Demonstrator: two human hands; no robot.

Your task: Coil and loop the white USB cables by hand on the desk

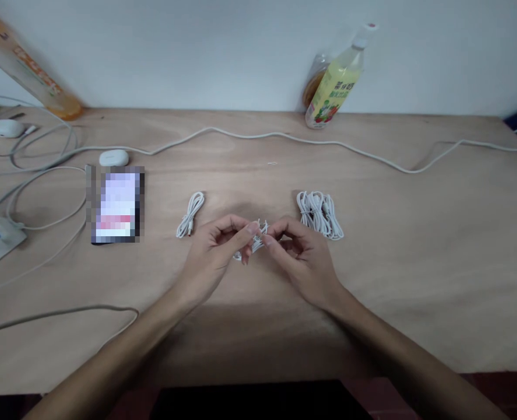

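Cable bundle (259, 241), white and looped, partly hidden by both hands (214, 248) (304, 256).

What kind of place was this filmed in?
Probably a personal desk in a home or dorm: a wooden tabletop against a plain wall, with a phone, drink bottles and a long white cable on it.

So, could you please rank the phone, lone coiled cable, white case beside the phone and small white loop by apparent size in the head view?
1. Phone
2. Coiled cable
3. White case
4. Small white loop
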